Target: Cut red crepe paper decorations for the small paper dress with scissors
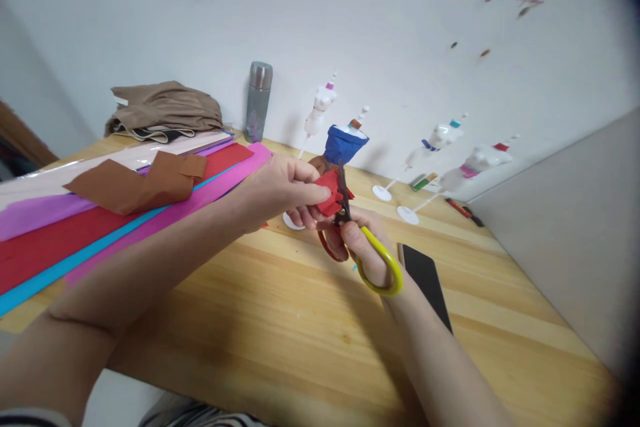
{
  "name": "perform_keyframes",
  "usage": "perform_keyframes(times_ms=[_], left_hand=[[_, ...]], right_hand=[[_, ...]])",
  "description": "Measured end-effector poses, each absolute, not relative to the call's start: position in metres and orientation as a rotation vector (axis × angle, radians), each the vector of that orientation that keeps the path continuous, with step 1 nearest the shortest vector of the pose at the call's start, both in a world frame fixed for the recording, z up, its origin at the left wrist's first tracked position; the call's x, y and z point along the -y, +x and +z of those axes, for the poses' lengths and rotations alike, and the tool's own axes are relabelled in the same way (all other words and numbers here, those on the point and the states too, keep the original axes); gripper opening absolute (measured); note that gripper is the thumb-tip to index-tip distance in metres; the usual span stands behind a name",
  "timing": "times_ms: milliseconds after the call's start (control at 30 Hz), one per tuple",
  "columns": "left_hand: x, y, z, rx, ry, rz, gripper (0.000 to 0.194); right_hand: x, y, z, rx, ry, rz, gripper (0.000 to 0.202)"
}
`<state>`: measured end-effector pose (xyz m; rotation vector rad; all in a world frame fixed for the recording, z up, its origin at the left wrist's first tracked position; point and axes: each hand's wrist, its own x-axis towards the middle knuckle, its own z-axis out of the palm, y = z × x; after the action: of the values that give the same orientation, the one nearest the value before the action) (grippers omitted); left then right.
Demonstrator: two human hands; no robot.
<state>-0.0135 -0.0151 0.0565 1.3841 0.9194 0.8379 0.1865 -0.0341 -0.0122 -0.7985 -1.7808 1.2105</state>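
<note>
My left hand [295, 190] pinches a small piece of red paper [329, 195] between thumb and fingers. Scissors [383, 260] with one yellow and one red handle loop are in my right hand [367, 240], its thumb through the yellow loop. The dark blades stand upright against the right side of the red piece, which shows several notched strips there. Just behind the hands is a small white dress form wearing a blue wrap [345, 145], with brown material below it. My fingers partly hide its stand.
Coloured sheets [100, 227] with brown paper [137, 187] lie left. Behind are folded brown cloth [167, 107], a bottle [259, 101] and more dress forms [320, 103]. A black phone-like slab [427, 280] rests right on the wooden table [300, 327].
</note>
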Motion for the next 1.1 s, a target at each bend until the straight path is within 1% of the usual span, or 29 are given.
perform_keyframes(times_ms=[300, 700, 900, 1100], left_hand=[[0.0151, -0.0142, 0.0594, -0.932, 1.392, 0.837, 0.02], [0.0119, -0.0186, 0.0585, -0.905, 1.448, 0.847, 0.016], [0.0126, -0.0186, 0.0602, -0.906, 1.439, 0.849, 0.021], [0.0127, -0.0189, 0.0601, -0.922, 1.442, 0.856, 0.022]], right_hand=[[0.0335, 0.189, -0.0178, 1.777, -0.735, 1.224, 0.047], [0.0339, 0.1901, -0.0184, 1.764, -0.768, 1.241, 0.05], [0.0332, 0.1887, -0.0207, 1.755, -0.757, 1.25, 0.052], [0.0329, 0.191, -0.0198, 1.772, -0.757, 1.25, 0.053]])
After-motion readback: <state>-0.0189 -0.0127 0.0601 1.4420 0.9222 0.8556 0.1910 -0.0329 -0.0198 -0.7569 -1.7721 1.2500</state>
